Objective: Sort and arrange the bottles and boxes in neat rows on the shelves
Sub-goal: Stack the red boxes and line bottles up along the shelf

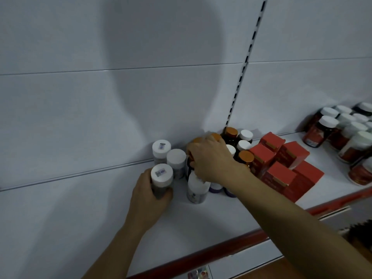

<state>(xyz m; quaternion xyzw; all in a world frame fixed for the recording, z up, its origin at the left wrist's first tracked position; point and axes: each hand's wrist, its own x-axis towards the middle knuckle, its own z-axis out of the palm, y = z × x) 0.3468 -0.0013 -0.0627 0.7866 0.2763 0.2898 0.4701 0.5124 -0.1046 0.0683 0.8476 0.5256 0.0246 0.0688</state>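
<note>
My left hand [148, 195] grips a grey bottle with a white cap [162, 175] standing on the white shelf [201, 224]. Behind it stand two more white-capped grey bottles [176, 158]. My right hand [211, 160] reaches over the cluster and grips a dark bottle with an orange cap [196, 140] from above. A white bottle [196, 190] stands just under that hand. Further dark bottles with orange caps [246, 157] and white caps [246, 135] stand to the right. Several red boxes [281, 170] sit beside them.
At the far right of the shelf stands a group of red-labelled bottles with white caps [328, 129]. The shelf has a red front edge [221, 248]. A slotted upright [244, 63] runs up the white back panel. The left part of the shelf holds nothing.
</note>
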